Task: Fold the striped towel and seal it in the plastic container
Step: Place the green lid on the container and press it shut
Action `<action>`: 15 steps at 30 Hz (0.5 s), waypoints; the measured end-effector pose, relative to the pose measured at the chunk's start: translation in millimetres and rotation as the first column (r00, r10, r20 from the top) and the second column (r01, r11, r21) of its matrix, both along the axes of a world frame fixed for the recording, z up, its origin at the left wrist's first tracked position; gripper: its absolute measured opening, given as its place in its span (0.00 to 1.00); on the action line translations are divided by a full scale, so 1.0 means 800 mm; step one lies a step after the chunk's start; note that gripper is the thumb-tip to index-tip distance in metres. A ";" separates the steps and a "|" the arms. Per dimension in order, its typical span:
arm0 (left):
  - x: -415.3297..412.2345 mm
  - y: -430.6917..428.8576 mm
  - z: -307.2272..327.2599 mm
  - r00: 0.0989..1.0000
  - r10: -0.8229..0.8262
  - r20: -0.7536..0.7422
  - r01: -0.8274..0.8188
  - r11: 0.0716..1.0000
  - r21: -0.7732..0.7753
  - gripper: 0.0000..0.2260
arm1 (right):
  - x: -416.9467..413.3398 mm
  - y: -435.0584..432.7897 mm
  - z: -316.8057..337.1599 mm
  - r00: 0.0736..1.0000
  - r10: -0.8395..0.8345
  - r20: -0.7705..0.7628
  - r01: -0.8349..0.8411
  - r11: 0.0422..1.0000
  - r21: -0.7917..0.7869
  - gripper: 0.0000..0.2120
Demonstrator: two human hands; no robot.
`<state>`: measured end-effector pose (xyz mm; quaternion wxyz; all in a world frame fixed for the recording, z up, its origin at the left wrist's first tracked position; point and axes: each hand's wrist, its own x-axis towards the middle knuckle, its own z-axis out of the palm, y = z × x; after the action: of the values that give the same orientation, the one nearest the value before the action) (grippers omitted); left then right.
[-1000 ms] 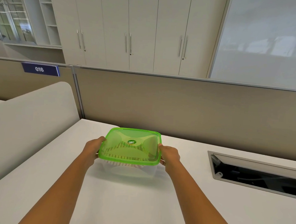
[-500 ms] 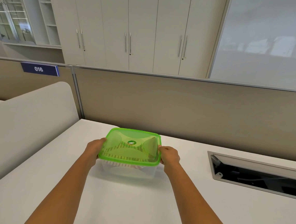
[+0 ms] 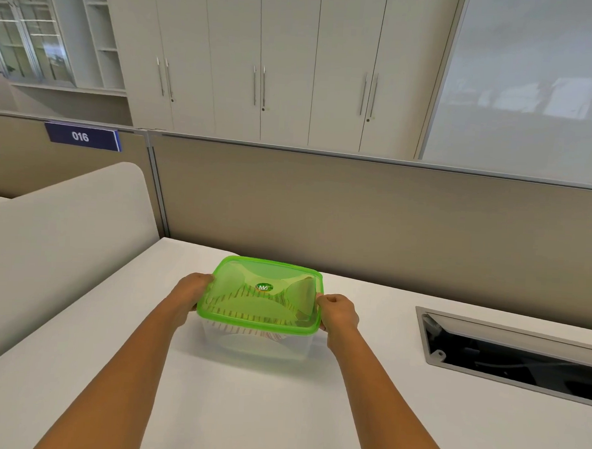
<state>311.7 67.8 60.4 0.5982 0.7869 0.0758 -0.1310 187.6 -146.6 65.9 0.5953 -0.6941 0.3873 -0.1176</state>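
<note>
A clear plastic container (image 3: pixel 257 342) stands on the white desk, covered by a translucent green lid (image 3: pixel 261 294) with a round logo in its middle. The folded striped towel (image 3: pixel 244 328) shows through the lid and the clear wall as thin reddish stripes. My left hand (image 3: pixel 190 292) grips the lid's left edge, fingers wrapped under the rim. My right hand (image 3: pixel 338 312) grips the right edge the same way. The fingertips of both hands are hidden under the rim.
A grey-framed cable opening (image 3: pixel 514 356) is sunk into the white desk (image 3: pixel 278 412) at the right. A beige partition (image 3: pixel 374 214) closes the far edge, and a rounded white divider (image 3: pixel 57 246) rises along the left. Cabinets stand behind.
Both hands stay on the lid's sides. The container and lid hold nearly the same place, only shifting slightly in view with the camera.
</note>
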 end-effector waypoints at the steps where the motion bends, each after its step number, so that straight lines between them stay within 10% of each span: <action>1: 0.001 -0.001 0.003 0.998 -0.015 0.061 0.012 0.998 0.058 0.14 | 0.000 0.000 0.000 1.000 -0.001 0.002 0.001 1.000 -0.002 0.12; 15: 0.031 -0.038 0.016 0.963 0.011 0.268 -0.102 0.940 0.325 0.17 | 0.000 0.001 -0.004 0.999 -0.021 0.029 0.021 1.000 -0.014 0.13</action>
<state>336.5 37.1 73.0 0.4635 0.8852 0.0398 0.0065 187.3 -145.6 62.4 0.5948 -0.6924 0.3849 -0.1366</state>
